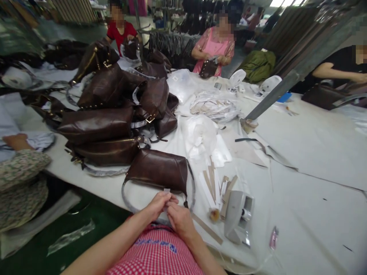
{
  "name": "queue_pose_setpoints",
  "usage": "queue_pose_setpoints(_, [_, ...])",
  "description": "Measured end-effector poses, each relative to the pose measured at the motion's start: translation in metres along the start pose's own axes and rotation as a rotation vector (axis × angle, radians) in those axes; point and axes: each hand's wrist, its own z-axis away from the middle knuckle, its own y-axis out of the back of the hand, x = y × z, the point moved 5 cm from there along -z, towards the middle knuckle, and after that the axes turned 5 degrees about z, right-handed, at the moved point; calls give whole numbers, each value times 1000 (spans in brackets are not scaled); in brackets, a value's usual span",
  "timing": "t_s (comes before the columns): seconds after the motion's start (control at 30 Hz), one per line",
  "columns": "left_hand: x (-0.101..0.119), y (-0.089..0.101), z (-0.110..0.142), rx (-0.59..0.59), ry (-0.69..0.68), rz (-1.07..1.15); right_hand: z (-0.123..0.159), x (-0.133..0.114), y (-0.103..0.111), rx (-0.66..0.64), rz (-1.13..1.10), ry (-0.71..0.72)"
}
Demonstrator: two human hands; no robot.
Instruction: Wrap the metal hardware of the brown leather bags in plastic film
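Note:
A dark brown leather bag (159, 170) lies on the white table (301, 214) right in front of me, its strap wrapped in clear plastic and looping round it. My left hand (157, 205) and my right hand (179, 219) meet at the bag's near edge. Both pinch a small pale strip (167, 190) that sticks up at the strap. The fingers of both hands are curled together.
A heap of brown bags (106, 110) fills the table's left. Paper strips (213, 183) and a grey tape dispenser (237, 215) sit right of my hands. White wrapping (200, 137) lies behind. A slanted metal post (275, 95) stands mid-table. Other people work at the far side and at left.

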Motion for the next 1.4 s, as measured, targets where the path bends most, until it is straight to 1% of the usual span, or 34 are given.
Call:
queue_pose_setpoints(0.07, [-5, 5, 3, 45, -13, -95, 7, -2, -2, 19, 88, 35])
queue_pose_setpoints(0.1, [-3, 7, 5, 75, -59, -190, 10, -2, -1, 14, 115, 48])
queue_pose_setpoints(0.13, [4, 6, 8, 111, -151, -321, 13, -2, -1, 3, 133, 56])
queue_pose_setpoints(0.17, [14, 3, 12, 145, -289, -482, 17, -1, 1, -7, 144, 55])
queue_pose_setpoints(0.2, [26, -6, 17, 161, -457, -659, 21, 0, 2, -15, 149, 43])
queue_pose_setpoints(0.23, [36, -20, 23, 148, -630, -839, 26, 2, 3, -15, 148, 21])
queue_pose_setpoints(0.27, [42, -38, 27, 93, -778, -1016, 32, 5, 5, -4, 146, -10])
queue_pose_setpoints(0.3, [43, -59, 30, 3, -890, -1187, 38, 9, 6, 13, 146, -47])
queue_pose_setpoints(0.33, [38, -80, 30, -108, -957, -1352, 45, 13, 7, 31, 145, -87])
queue_pose_setpoints(0.4, [16, -119, 23, -341, -1014, -1639, 61, 20, 8, 42, 137, -154])
queue_pose_setpoints(0.47, [-12, -150, 7, -483, -1069, -1836, 79, 25, 9, 43, 130, -212])
queue_pose_setpoints(0.53, [-40, -170, -13, -573, -1154, -1938, 97, 26, 13, 81, 108, -257])
queue_pose_setpoints(0.57, [-54, -176, -23, -619, -1196, -1963, 107, 25, 16, 115, 87, -280])
queue_pose_setpoints(0.63, [-74, -182, -41, -691, -1234, -1986, 127, 24, 22, 194, 21, -333])
queue_pose_setpoints(0.67, [-81, -182, -50, -708, -1223, -1992, 136, 23, 24, 232, -15, -364])
queue_pose_setpoints(0.73, [-88, -181, -63, -735, -1151, -1993, 153, 24, 27, 301, -62, -424])
queue_pose_setpoints(0.8, [-89, -180, -69, -783, -1045, -1968, 164, 24, 29, 353, -80, -459])
queue_pose_setpoints(0.87, [-84, -183, -70, -816, -933, -1890, 170, 25, 32, 385, -72, -454])
queue_pose_setpoints(0.93, [-73, -186, -66, -779, -852, -1731, 171, 25, 40, 447, -21, -434])
queue_pose_setpoints(1.0, [-55, -185, -60, -674, -794, -1481, 170, 24, 53, 566, 87, -418])
queue_pose_setpoints(1.03, [-45, -180, -57, -603, -748, -1335, 168, 23, 61, 636, 160, -404])
queue_pose_setpoints(1.07, [-36, -171, -54, -518, -677, -1189, 166, 21, 68, 697, 236, -378])
queue_pose_setpoints(1.1, [-29, -159, -51, -427, -578, -1045, 161, 19, 74, 738, 310, -339])
queue_pose_setpoints(1.13, [-25, -143, -48, -338, -467, -919, 155, 16, 78, 757, 374, -286])
queue_pose_setpoints(1.2, [-22, -111, -36, -207, -271, -740, 137, 10, 79, 734, 460, -168])
queue_pose_setpoints(1.3, [-31, -70, -11, -123, 3, -466, 109, 2, 67, 608, 517, -1])
queue_pose_setpoints(1.37, [-40, -52, 5, -115, 147, -243, 94, -4, 53, 515, 531, 116])
queue_pose_setpoints(1.4, [-43, -46, 12, -112, 178, -152, 88, -6, 46, 471, 527, 175])
